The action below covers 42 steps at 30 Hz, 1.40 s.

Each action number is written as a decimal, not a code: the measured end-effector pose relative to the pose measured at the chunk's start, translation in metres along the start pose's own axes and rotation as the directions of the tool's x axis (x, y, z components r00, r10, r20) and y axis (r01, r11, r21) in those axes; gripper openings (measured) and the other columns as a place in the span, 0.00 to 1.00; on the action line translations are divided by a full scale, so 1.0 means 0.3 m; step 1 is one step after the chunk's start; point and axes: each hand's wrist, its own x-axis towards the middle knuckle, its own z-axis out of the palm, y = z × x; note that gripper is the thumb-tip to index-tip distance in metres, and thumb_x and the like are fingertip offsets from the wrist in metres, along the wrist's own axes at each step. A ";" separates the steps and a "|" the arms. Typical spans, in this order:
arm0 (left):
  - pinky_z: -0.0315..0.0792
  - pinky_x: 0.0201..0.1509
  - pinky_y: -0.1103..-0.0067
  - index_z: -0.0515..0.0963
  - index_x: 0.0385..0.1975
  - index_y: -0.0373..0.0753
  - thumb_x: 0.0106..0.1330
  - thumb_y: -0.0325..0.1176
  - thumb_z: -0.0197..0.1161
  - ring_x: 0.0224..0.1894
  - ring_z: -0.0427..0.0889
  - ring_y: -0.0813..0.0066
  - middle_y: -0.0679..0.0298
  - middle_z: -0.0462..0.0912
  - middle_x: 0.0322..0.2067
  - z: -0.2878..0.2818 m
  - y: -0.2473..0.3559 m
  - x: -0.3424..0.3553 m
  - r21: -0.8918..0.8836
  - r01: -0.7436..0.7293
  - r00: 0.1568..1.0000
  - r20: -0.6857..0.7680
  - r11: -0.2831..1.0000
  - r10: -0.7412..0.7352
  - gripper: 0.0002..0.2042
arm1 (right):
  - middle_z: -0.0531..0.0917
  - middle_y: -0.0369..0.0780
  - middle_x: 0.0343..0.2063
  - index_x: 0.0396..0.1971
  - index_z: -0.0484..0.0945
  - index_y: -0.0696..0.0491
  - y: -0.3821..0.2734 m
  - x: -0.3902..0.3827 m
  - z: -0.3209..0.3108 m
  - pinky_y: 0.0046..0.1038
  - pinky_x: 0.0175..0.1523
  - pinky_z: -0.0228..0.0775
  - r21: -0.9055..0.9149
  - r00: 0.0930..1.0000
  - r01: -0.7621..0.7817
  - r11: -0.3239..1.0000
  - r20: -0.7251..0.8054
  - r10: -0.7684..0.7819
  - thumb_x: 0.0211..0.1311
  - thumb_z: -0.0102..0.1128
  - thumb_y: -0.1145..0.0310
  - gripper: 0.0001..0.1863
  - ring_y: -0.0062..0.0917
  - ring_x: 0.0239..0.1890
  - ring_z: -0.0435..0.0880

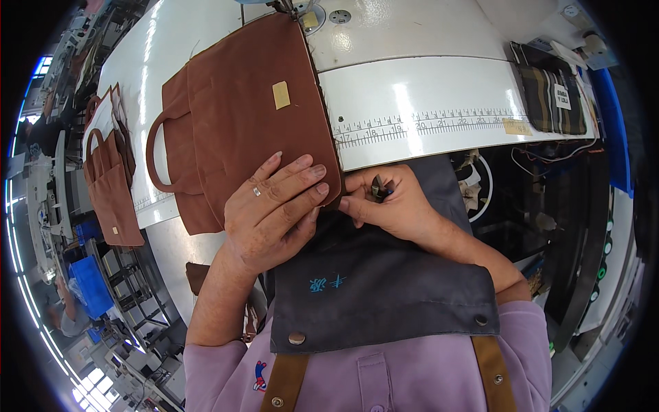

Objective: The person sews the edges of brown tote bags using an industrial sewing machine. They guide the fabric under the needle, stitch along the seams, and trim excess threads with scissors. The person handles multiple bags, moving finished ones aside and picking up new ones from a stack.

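A brown bag point(244, 117) with handles and a small tan tag lies over the white tabletop's near edge, its top beside the sewing machine. My left hand point(271, 209) lies on its lower right area, fingers extended and pressed to the material. My right hand point(391, 209) is closed around what looks like small dark thread snips point(377, 187), with thumb and forefinger at the bag's right edge; whether they grip that edge is unclear. A dark gray apron point(384, 281) lies beneath both hands.
The sewing machine point(309, 15) is at top centre, above a printed ruler point(384, 129). More brown bags point(117, 199) lie left, a plaid pouch point(542, 96) right, near a blue bin point(611, 130). People point(48, 130) are at machines in the far left background.
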 end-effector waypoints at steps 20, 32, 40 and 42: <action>0.77 0.66 0.64 0.86 0.46 0.40 0.58 0.22 0.72 0.54 0.89 0.66 0.63 0.90 0.47 -0.011 0.014 0.009 0.222 -0.090 0.996 0.022 0.971 0.087 0.15 | 0.82 0.34 0.21 0.29 0.82 0.60 -0.004 0.019 0.030 0.19 0.28 0.71 -0.206 0.977 0.214 0.955 0.056 -0.207 0.70 0.65 0.76 0.08 0.11 0.23 0.79; 0.82 0.57 0.73 0.87 0.42 0.41 0.61 0.25 0.72 0.49 0.90 0.72 0.64 0.91 0.45 -0.007 0.030 0.009 0.219 -0.055 0.985 -0.150 0.974 0.090 0.10 | 0.78 0.33 0.18 0.23 0.78 0.59 -0.019 0.021 0.045 0.20 0.26 0.68 -0.234 0.972 0.232 0.944 0.075 -0.221 0.70 0.66 0.76 0.13 0.10 0.22 0.76; 0.79 0.59 0.73 0.87 0.42 0.41 0.64 0.28 0.69 0.52 0.89 0.71 0.64 0.90 0.46 0.003 0.020 0.000 0.263 -0.104 0.992 -0.036 0.959 0.117 0.08 | 0.79 0.34 0.19 0.24 0.78 0.60 -0.023 0.025 0.044 0.20 0.28 0.69 -0.220 0.977 0.207 0.953 0.098 -0.190 0.67 0.60 0.80 0.09 0.11 0.23 0.77; 0.79 0.59 0.73 0.88 0.42 0.41 0.65 0.29 0.67 0.52 0.89 0.71 0.63 0.90 0.47 0.001 0.017 0.000 0.273 -0.123 0.991 -0.014 0.954 0.131 0.08 | 0.79 0.34 0.19 0.25 0.78 0.60 -0.027 0.023 0.044 0.20 0.28 0.70 -0.210 0.982 0.183 0.961 0.096 -0.166 0.67 0.60 0.80 0.09 0.11 0.23 0.78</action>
